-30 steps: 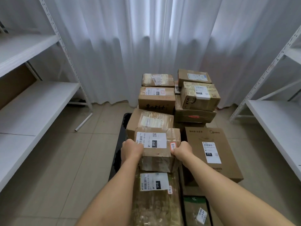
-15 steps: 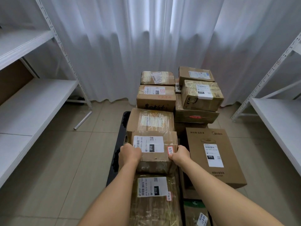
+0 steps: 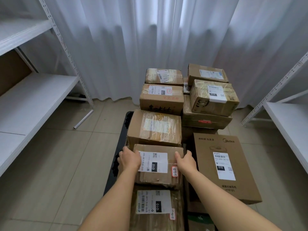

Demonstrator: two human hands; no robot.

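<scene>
A brown cardboard carton printed with a Midea logo (image 3: 225, 165) sits at the right of the black cart platform (image 3: 122, 130). Beyond it, taped brown cardboard parcels (image 3: 161, 99) are stacked in two columns. A white metal shelving rack (image 3: 33, 97) stands left; a second white rack (image 3: 290, 117) stands right. White pleated curtains (image 3: 150, 39) reach the beige tiled floor (image 3: 66, 155), where a silver tube (image 3: 83, 119) lies.

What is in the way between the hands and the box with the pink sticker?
Nothing visible. The left hand and right hand grip the box by its two sides. A bigger carton sits right behind it, and a labelled parcel sits nearer the person.
</scene>
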